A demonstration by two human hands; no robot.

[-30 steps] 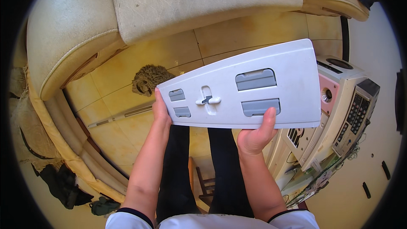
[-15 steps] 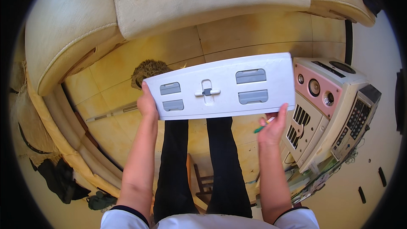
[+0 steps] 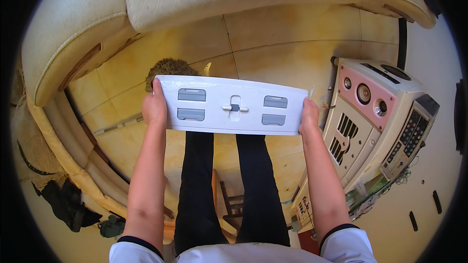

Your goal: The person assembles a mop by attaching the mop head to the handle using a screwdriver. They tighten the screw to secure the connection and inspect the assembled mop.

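Since half a second ago, right hand (image 3: pixel 309 116) moved from below onto the white panel (image 3: pixel 234 104)'s end; both hands, with left hand (image 3: pixel 154 107), gripped its ends with fingers closed around them.

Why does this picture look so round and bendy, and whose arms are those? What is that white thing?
The picture comes from a small camera worn on a person's head, looking down. Its wide lens bends straight lines near the edge. The two arms coming up from the bottom belong to that person, and you can see their dark trousers below. The left hand and right hand each grip one end of a long white plastic panel with grey slots, held level above the yellow tiled floor. A cream sofa curves around the top and left. On the right stands a white and pink music machine with speakers and buttons.
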